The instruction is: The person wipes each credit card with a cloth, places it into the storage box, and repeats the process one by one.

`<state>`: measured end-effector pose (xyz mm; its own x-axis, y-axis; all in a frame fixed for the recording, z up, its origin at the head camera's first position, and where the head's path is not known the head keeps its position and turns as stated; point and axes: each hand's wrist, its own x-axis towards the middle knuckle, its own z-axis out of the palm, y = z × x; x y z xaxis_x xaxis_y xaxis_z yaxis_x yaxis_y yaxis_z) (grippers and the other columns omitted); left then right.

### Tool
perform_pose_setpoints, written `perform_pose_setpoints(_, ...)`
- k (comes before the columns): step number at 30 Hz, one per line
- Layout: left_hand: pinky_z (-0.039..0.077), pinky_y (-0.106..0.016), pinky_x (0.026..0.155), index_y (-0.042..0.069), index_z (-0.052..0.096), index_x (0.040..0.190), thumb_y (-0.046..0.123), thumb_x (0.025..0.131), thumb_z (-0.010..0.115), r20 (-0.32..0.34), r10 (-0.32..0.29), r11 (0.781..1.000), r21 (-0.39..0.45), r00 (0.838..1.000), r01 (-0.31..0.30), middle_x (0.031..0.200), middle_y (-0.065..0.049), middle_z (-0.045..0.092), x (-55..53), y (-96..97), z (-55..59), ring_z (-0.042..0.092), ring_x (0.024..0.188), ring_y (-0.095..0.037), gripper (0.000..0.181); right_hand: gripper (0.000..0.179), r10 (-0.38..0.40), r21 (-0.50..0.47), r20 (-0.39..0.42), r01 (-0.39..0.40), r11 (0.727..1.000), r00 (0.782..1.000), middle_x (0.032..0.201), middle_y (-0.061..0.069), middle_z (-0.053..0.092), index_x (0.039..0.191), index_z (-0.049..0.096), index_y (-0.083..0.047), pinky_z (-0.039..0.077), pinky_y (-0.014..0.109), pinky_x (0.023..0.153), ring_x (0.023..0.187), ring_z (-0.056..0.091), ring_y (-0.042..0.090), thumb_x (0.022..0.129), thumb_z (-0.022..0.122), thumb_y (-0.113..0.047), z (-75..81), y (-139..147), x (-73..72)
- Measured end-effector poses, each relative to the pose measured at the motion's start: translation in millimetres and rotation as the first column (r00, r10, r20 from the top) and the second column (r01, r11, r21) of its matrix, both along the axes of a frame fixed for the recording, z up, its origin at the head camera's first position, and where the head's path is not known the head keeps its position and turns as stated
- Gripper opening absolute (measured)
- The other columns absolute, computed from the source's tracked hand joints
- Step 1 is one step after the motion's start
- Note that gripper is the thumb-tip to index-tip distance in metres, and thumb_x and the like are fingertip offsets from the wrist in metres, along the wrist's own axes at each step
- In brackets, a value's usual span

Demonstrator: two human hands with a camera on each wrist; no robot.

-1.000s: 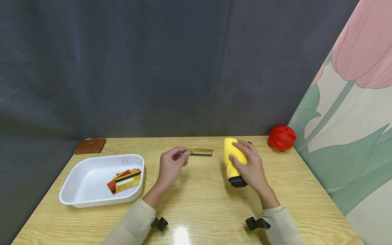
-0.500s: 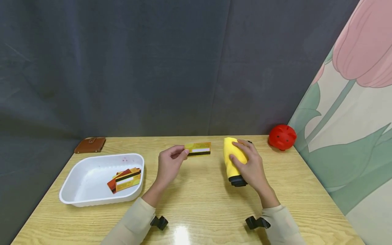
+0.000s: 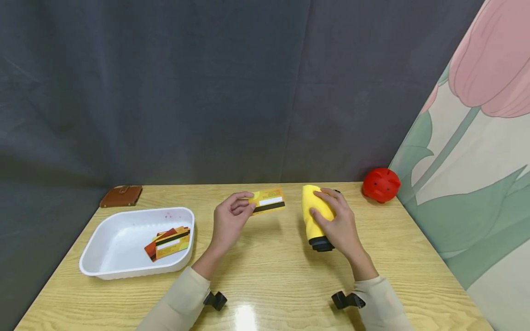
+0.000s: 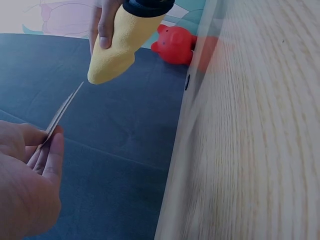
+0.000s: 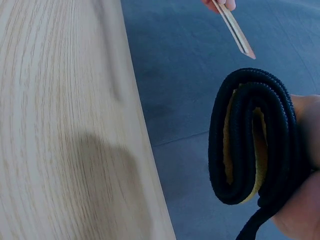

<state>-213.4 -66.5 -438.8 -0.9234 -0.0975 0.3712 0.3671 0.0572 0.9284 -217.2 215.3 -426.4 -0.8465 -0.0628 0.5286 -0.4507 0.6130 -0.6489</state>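
Observation:
Between thumb and fingers my left hand (image 3: 228, 219) pinches a yellow bank card (image 3: 267, 201), its striped back facing the head camera above the middle of the table. The left wrist view catches the same card (image 4: 64, 111) nearly edge-on. My right hand (image 3: 342, 227) grips a rolled yellow cloth (image 3: 310, 209) with black edging, just right of the card and apart from it. Folded layers of the cloth's black edge (image 5: 247, 140) fill much of the right wrist view. The cloth's yellow end (image 4: 107, 65) points toward the card in the left wrist view.
A white plastic tray (image 3: 113, 250) on the left holds several bank cards (image 3: 174, 243) in red and yellow. Behind it lies a brown leather wallet (image 3: 121, 196). A red piggy bank (image 3: 381, 185) stands at the table's back right, near the dark curtain (image 3: 207, 92).
The left hand has turned the card from a flat tilt to face the camera, its black stripe now along the lower edge. The right hand and cloth have stayed in place.

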Motion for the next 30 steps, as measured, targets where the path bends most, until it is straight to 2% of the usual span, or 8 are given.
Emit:
perform_pose_setpoints(7, 0.063, -0.024, 0.076, 0.011, 0.075, 0.116, 0.004, 0.091, 0.077, 0.053, -0.031, 1.000, 0.000, 0.998, 0.031, 0.099, -0.017, 0.078, 0.0, 0.6, -4.2, 0.078, 0.087, -0.024, 0.026, 0.044, 0.006, -0.008, -0.012, -0.006, 1.000, 1.000, 0.143, 0.012, 0.059, 0.130, 0.071, -0.010, 0.040, 0.019, 0.096, 0.128, 0.058, 0.033, 0.088, 0.081, -0.011, 1.7, -2.3, 2.7)
perform_pose_setpoints(15, 0.063, -0.025, 0.077, 0.015, 0.074, 0.120, 0.005, 0.092, 0.074, 0.084, -0.071, 0.995, -0.060, 0.994, 0.076, 0.103, -0.012, 0.079, -0.5, 4.6, -14.5, 0.078, 0.092, -0.024, 0.029, 0.045, 0.051, -0.017, -0.017, -0.051, 0.999, 0.999, 0.144, 0.012, 0.058, 0.130, 0.070, -0.009, 0.040, 0.016, 0.096, 0.130, 0.057, 0.033, 0.087, 0.082, -0.009, 3.6, -12.2, 6.6)
perform_pose_setpoints(18, 0.063, -0.025, 0.077, 0.016, 0.074, 0.120, 0.006, 0.093, 0.074, 0.084, -0.087, 0.993, -0.077, 0.993, 0.093, 0.103, -0.011, 0.080, -0.2, 8.3, -17.7, 0.079, 0.093, -0.027, 0.029, 0.045, 0.070, 0.005, -0.022, -0.070, 0.998, 0.997, 0.143, 0.013, 0.059, 0.130, 0.071, -0.010, 0.044, 0.024, 0.100, 0.131, 0.057, 0.034, 0.086, 0.082, -0.009, 0.3, -18.7, 6.8)
perform_pose_setpoints(20, 0.063, -0.024, 0.076, 0.016, 0.074, 0.120, 0.007, 0.093, 0.074, 0.084, -0.100, 0.991, -0.083, 0.991, 0.107, 0.103, -0.010, 0.080, 0.9, 11.5, -18.8, 0.078, 0.093, -0.029, 0.029, 0.045, 0.086, 0.026, -0.021, -0.085, 0.996, 0.996, 0.143, 0.013, 0.059, 0.130, 0.071, -0.010, 0.048, 0.034, 0.102, 0.132, 0.058, 0.034, 0.087, 0.082, -0.010, -3.0, -24.0, 7.1)
perform_pose_setpoints(24, 0.062, -0.023, 0.075, 0.019, 0.074, 0.120, 0.007, 0.093, 0.074, 0.087, -0.107, 0.989, -0.090, 0.990, 0.115, 0.102, -0.008, 0.080, 5.3, 17.2, -18.5, 0.079, 0.092, -0.025, 0.030, 0.044, 0.121, 0.054, -0.021, -0.119, 0.991, 0.992, 0.143, 0.013, 0.058, 0.130, 0.070, -0.009, 0.053, 0.048, 0.101, 0.130, 0.059, 0.034, 0.088, 0.082, -0.010, -9.1, -34.8, 10.6)
perform_pose_setpoints(30, 0.063, -0.023, 0.078, 0.020, 0.073, 0.121, 0.008, 0.093, 0.075, 0.082, -0.097, 0.988, -0.112, 0.992, 0.106, 0.104, -0.007, 0.079, 8.0, 21.9, -17.8, 0.078, 0.094, -0.021, 0.030, 0.046, 0.159, 0.078, -0.039, -0.156, 0.985, 0.987, 0.144, 0.013, 0.057, 0.131, 0.070, -0.010, 0.057, 0.048, 0.096, 0.129, 0.061, 0.033, 0.087, 0.083, -0.010, -11.5, -49.6, 18.9)
